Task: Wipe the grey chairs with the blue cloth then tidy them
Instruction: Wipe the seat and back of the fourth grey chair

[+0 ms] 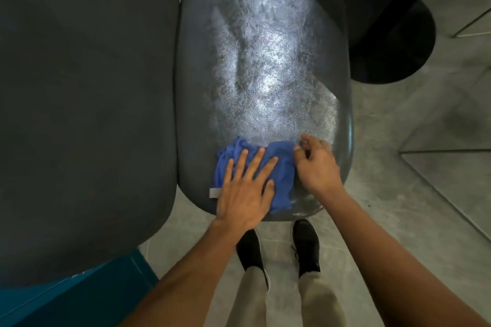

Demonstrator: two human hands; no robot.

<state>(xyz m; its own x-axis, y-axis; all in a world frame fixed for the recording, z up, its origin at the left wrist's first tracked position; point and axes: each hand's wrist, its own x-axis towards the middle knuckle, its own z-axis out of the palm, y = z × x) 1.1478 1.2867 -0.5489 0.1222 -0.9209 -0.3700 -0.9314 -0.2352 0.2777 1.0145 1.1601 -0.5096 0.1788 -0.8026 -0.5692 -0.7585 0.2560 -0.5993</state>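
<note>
Fingers (261, 160) of the left hand (244, 194) press flat on the soft, limp blue cloth (281, 167), right hand (316, 164) pinching its edge on the slick grey chair (265, 61).

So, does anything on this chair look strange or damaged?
Nothing looks damaged. The grey chair seat carries a patchy, shiny film under the light, probably moisture from wiping. The blue cloth lies bunched, not flat, near the front edge, under the left hand and beside the right hand.

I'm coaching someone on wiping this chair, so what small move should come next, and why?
Probably push the blue cloth forward across the grey chair seat. The left hand lies flat on it at the near edge, the right hand pinches its corner, and most of the seat lies ahead.
</note>
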